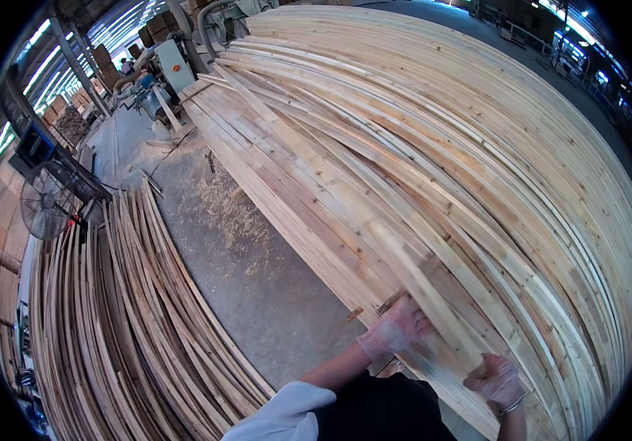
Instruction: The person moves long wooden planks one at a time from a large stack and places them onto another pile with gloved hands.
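A long pale wooden board (444, 316) runs lengthwise over the stack, its near part smeared by motion. My right hand (498, 381), in a pinkish-white glove, is closed round the board's near end. Farther up its left edge, my left hand (400, 327), gloved alike, has its fingers curled against the board; the fingertips are partly hidden. Beneath lie flat boards (297, 198) side by side. A short dark wood piece (391, 302) sits just beyond my left hand, and another small offcut (355, 314) juts from the stack's left edge.
A wide stack of long boards (477, 125) fills the right side. To the left, a pile of narrow strips (132, 316) lies along the floor. Wood shavings (231, 213) are scattered on the concrete between. A standing fan (47, 200) and a machine with a grey control box (175, 66) are farther off.
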The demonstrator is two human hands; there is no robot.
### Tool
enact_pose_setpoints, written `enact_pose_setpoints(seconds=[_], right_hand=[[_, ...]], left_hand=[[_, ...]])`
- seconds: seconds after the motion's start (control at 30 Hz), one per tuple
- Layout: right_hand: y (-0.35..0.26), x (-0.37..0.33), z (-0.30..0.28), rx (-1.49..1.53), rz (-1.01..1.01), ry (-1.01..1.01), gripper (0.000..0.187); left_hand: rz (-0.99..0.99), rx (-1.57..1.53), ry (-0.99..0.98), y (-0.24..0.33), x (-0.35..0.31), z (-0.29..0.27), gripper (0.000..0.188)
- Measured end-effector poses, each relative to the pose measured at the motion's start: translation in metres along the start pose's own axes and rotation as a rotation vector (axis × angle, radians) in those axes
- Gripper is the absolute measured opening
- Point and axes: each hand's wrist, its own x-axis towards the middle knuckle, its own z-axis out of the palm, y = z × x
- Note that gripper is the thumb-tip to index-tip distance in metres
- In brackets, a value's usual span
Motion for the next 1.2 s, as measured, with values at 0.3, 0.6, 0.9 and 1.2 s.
enact_pose_setpoints(seconds=[0.3,0.6,0.9,1.2], right_hand=[[0.041,-0.160,0.095,-0.364,0.371,-0.401,0.077],[0.059,-0.245,0.232,-0.143,0.476,-0.446,0.067],[0.115,-0.257,0.230,-0.086,0.457,-0.273,0.056],[0.305,-0.427,0.246,-0.260,0.352,-0.165,0.046]], left_hand=[[0.174,-0.154,0.341,0.051,-0.044,-0.041,0.041],[0.160,-0.164,0.479,0.049,-0.114,-0.042,0.029],[0.063,-0.081,0.592,-0.024,-0.135,-0.030,0.023],[0.008,-0.153,0.668,-0.099,-0.131,-0.001,0.017]])
